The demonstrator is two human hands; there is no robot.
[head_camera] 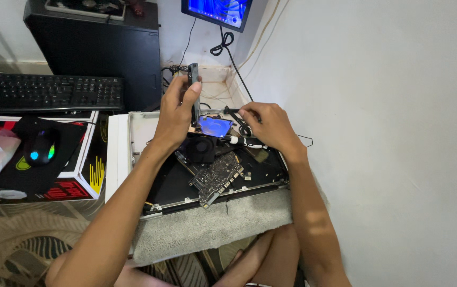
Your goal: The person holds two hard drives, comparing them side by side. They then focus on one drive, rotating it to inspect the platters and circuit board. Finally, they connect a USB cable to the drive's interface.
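Two hands work over an opened grey computer shell [143, 159]: left hand [178, 114] grips an upright dark slab-shaped part [194, 87]; right hand [268, 125] pinches black cables [236, 116].

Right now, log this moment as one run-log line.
left hand: holds dark flat part upright | right hand: on black cables | opened computer chassis: fan, circuit board exposed

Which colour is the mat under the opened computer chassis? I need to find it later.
Grey; the fuzzy cloth mat shows best in the head view, under the chassis.
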